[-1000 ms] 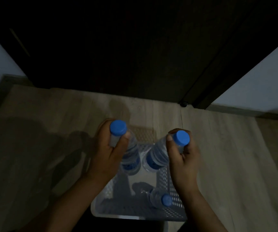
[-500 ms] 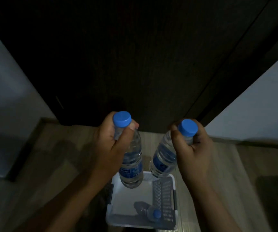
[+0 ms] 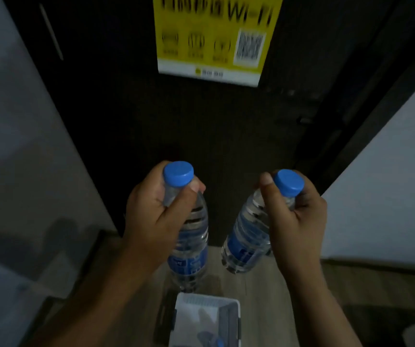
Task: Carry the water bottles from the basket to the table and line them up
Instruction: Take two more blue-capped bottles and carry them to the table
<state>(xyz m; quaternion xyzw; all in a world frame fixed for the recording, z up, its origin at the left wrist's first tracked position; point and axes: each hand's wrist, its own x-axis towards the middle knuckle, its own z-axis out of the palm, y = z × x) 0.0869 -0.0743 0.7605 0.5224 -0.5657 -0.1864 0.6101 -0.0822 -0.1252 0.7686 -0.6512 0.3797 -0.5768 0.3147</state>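
The left hand [image 3: 161,216] is curled round the neck of one water bottle [image 3: 192,249] and the right hand [image 3: 299,221] round a second bottle [image 3: 246,241]. Both bottles hang apart, above the white basket [image 3: 184,319] on the wooden floor [image 3: 264,296]. A dark door [image 3: 201,126] stands close ahead, with pale walls [image 3: 381,184] on either side.

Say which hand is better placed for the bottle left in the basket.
Left, marginally: the left hand holds the left bottle just over the basket rim; the right hand holds the right bottle aside. Both are full.
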